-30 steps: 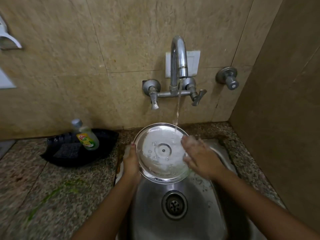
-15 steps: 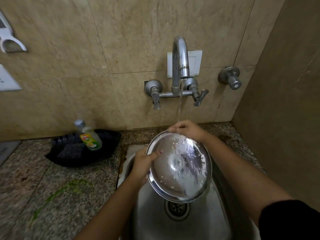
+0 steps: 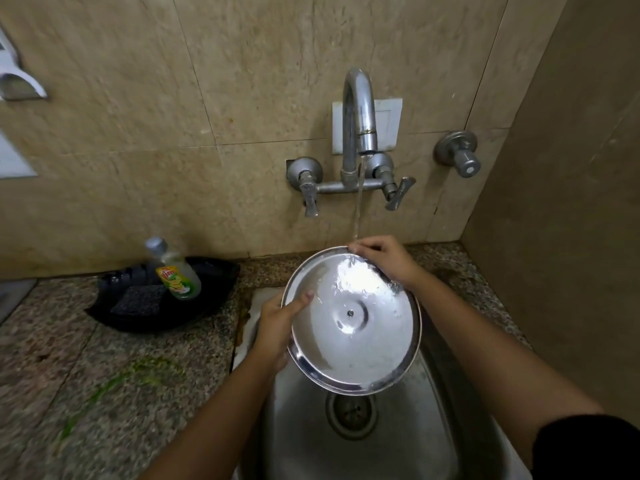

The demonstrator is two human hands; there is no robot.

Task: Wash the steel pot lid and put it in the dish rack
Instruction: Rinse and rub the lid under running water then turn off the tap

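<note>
The round steel pot lid (image 3: 353,323) is tilted toward me over the steel sink (image 3: 433,420), its inner face up with a small rivet at the centre. My left hand (image 3: 277,327) grips its left rim, thumb on the inner face. My right hand (image 3: 381,254) holds the far top rim. Water runs from the tap (image 3: 358,112) onto the upper part of the lid beside my right fingers. No dish rack is in view.
A black tray (image 3: 207,289) on the granite counter at the left holds a dish soap bottle (image 3: 173,270) and a dark scrub pad (image 3: 138,299). A green smear (image 3: 114,382) marks the counter. A second valve (image 3: 459,157) is on the wall; a side wall stands close at the right.
My right hand left the lid's face and took the far rim. The soap suds have rinsed off the inner face, and the lid sits slightly more under the stream.
</note>
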